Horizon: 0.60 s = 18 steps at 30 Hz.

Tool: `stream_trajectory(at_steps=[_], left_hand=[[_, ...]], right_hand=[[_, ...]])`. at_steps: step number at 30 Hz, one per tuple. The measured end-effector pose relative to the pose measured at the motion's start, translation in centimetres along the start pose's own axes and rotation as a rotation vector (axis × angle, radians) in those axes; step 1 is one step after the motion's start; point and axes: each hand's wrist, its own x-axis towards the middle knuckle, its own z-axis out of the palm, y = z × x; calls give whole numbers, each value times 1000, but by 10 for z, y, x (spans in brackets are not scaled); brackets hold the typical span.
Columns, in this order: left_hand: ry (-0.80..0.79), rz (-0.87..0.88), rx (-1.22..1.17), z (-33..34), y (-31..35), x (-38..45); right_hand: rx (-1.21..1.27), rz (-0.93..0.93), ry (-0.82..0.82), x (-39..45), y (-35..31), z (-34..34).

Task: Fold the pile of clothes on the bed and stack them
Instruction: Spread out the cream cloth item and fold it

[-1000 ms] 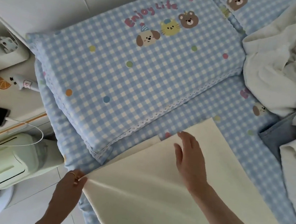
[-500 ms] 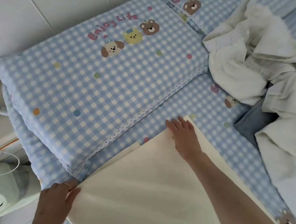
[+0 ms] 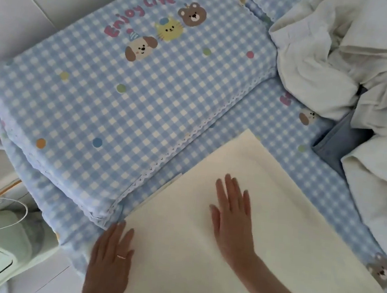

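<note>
I'm seeing smooth matt cream cloth (image 3: 263, 225) lying under my right hand (image 3: 232, 219); beyond it, soft checked fleece pillow (image 3: 125, 105).

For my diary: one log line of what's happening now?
step: smoothing | left hand: flat on cream cloth edge | right hand: flat mid-cloth | white pile: unfolded

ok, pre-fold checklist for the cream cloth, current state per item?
1. Cream cloth lying flat on the bed: ok.
2. Left hand flat on its near-left edge: ok.
3. Right hand flat mid-cloth: ok.
4. Either hand gripping an edge to fold: not ok, both open.
5. Cloth clear of the white clothes pile: ok.
6. Layers under the far-left edge aligned: not ok, a lower layer peeks out.
</note>
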Motion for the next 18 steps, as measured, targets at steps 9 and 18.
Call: stream_trajectory(at_steps=[9, 18], left_hand=[[-432, 392, 23, 8, -15, -25], [-540, 1367, 115, 32, 128, -142]], right_hand=[[-117, 285, -338, -262, 88, -49], [-57, 656, -424, -487, 116, -119]])
